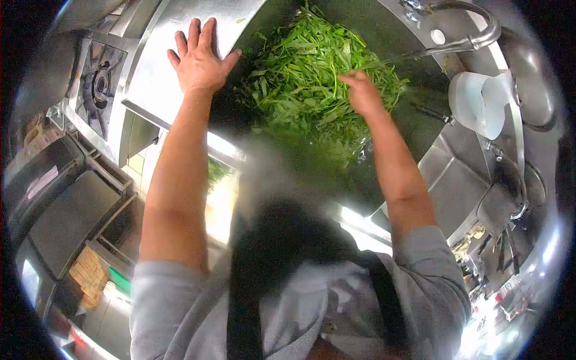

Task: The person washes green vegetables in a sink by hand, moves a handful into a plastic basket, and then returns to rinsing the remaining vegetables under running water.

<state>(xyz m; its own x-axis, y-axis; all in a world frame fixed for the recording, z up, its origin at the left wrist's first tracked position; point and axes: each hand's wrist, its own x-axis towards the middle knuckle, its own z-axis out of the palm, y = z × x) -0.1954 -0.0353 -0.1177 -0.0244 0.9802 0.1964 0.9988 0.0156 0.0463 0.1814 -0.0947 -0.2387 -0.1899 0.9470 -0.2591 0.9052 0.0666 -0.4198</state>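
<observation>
A large heap of leafy greens (306,78) fills much of a metal sink (414,132), with water around its lower part. My left hand (201,63) lies flat, fingers spread, on the steel counter (162,66) left of the sink. Over the right side of the heap is my right hand (362,93), its fingers curled. A stem passes close to its fingertips; whether the fingers grip it is unclear. Water runs from the curved faucet (489,36) toward the greens.
A white plastic container (480,102) hangs at the sink's right side, near a second tap (495,150). A gas burner (101,84) is at the left. Dark equipment (72,222) stands lower left, by a crate of light pieces (88,276).
</observation>
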